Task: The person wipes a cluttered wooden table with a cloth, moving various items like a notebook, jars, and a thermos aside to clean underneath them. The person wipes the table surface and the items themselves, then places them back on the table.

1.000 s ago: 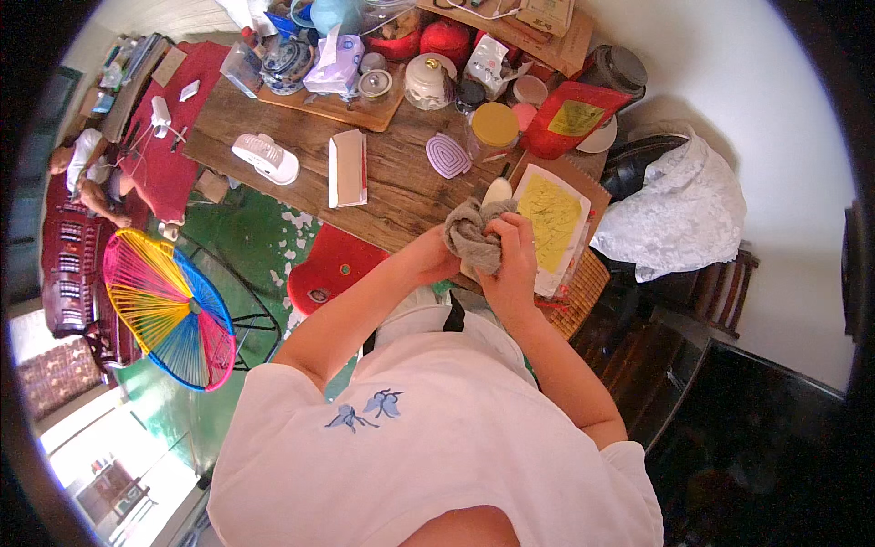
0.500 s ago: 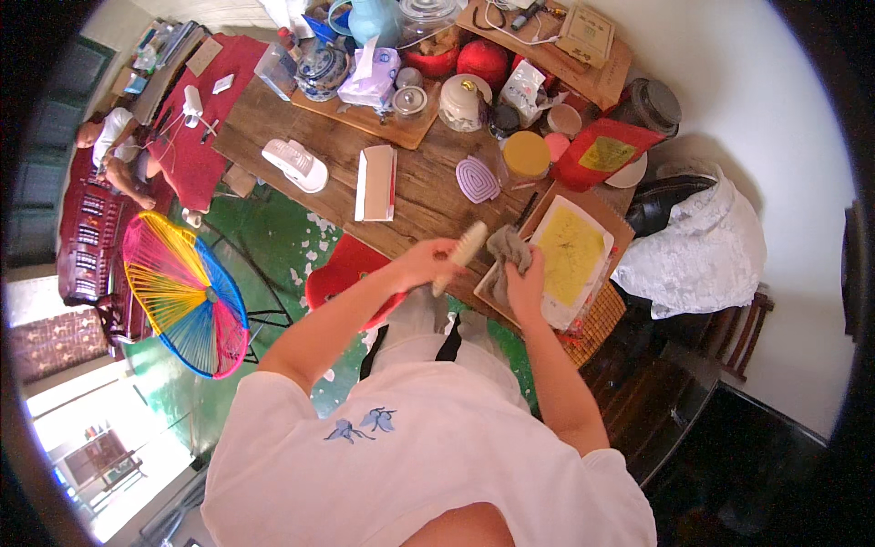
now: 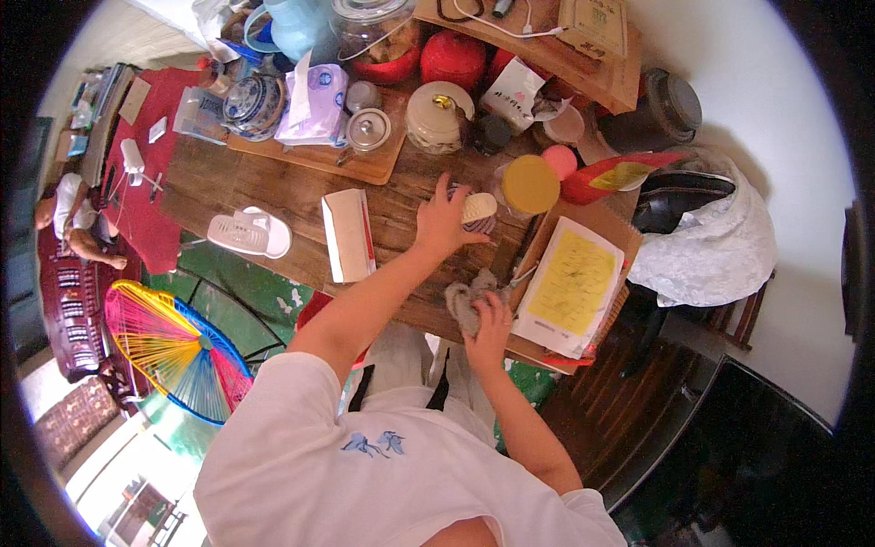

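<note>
Over the table's middle, my left hand (image 3: 441,224) has its fingers around one end of an oblong cream-coloured object (image 3: 478,208) with a bumpy surface; its exact kind does not show. Beneath it lies a purple oval coiled piece (image 3: 486,224), mostly covered. At the table's near edge my right hand (image 3: 488,330) grips a crumpled grey cloth (image 3: 463,303). A cardboard box (image 3: 591,208) holding a white-and-yellow sheet (image 3: 572,287) sits right of the cloth. To the left of my left hand are an open white-and-red box (image 3: 346,235) and a pale slipper-shaped item (image 3: 251,232).
A yellow-lidded jar (image 3: 530,185) stands just beyond my left hand. Along the back are a cream lidded pot (image 3: 436,123), a tissue pack (image 3: 314,105) and a blue-and-white teapot (image 3: 253,107). A multicoloured corded chair (image 3: 187,351) is at left; another person (image 3: 77,214) sits farther off.
My left hand has moved forward with the cream object, over the purple piece. My right hand has drawn the cloth left and nearer, away from the box. The view has shifted.
</note>
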{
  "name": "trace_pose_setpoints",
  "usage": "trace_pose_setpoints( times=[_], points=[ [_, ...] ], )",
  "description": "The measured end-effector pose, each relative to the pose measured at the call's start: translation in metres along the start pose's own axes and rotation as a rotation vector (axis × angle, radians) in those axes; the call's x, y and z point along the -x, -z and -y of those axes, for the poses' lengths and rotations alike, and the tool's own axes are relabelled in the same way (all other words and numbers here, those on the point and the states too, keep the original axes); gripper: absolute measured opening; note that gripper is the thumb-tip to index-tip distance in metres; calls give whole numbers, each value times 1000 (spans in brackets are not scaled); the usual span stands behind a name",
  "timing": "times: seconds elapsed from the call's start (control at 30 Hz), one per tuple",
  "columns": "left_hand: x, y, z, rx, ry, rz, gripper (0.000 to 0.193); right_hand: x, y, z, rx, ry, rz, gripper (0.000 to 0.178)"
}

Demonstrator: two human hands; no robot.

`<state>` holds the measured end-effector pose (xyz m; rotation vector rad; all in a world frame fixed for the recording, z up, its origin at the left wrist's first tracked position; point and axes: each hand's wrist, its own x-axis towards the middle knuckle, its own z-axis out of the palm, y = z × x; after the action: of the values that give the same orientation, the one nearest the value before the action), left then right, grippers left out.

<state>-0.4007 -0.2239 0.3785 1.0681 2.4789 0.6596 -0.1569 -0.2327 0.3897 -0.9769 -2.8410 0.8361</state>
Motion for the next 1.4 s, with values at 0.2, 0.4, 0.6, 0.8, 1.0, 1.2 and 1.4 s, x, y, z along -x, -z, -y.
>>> trace_pose_setpoints(
  times=[0.2, 0.4, 0.6, 0.8, 1.0, 1.2, 1.4],
  points=[
    [12, 8, 18, -132, -67, 72, 97, -15, -31, 8, 110, 288, 177, 67],
    [51, 45, 74, -44, 137, -44, 96, -102, -33, 12, 143, 327, 250, 70],
    [65, 56, 85, -111, 86, -34, 87, -227, -42, 38, 73, 147, 54, 64],
    [65, 61, 78, -89, 114, 27, 83, -207, -54, 33, 12, 176, 40, 54],
    [64, 58, 80, -96, 104, -16, 84, -29, -52, 9, -38, 248, 208, 51],
    [57, 56, 63, -128, 3, 105, 84, -48, -46, 2, -7, 156, 12, 49],
    [45, 46, 62, -226, -67, 125, 86, -68, -51, 15, -67, 83, -97, 45]
  ],
)
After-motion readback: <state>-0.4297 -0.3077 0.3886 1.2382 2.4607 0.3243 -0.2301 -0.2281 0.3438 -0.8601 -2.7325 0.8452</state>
